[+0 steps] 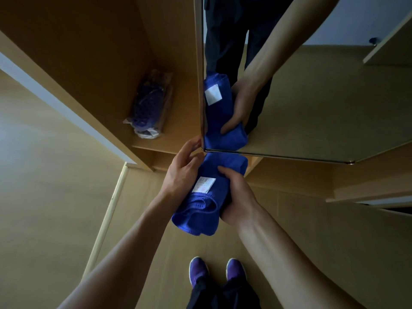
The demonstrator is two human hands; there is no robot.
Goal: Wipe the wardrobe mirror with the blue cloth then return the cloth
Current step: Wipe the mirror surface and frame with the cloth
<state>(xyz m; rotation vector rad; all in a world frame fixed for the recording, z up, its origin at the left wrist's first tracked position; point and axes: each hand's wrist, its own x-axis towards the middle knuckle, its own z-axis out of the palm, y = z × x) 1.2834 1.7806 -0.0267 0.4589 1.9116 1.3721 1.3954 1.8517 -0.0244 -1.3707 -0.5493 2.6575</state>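
Observation:
The blue cloth (206, 197) is bunched and folded, with a white label on top, and hangs just below the bottom left corner of the wardrobe mirror (312, 103). My right hand (236, 197) grips its right side, thumb across the top. My left hand (181, 170) holds the cloth's upper left edge, with its fingertips by the mirror door's corner. The mirror shows the cloth and one hand reflected.
The open wardrobe compartment (111, 63) to the left holds a plastic-wrapped bluish bundle (149, 105) on its shelf. My feet in purple shoes (217, 270) stand on the wooden floor below. A pale skirting strip (109, 210) runs along the left.

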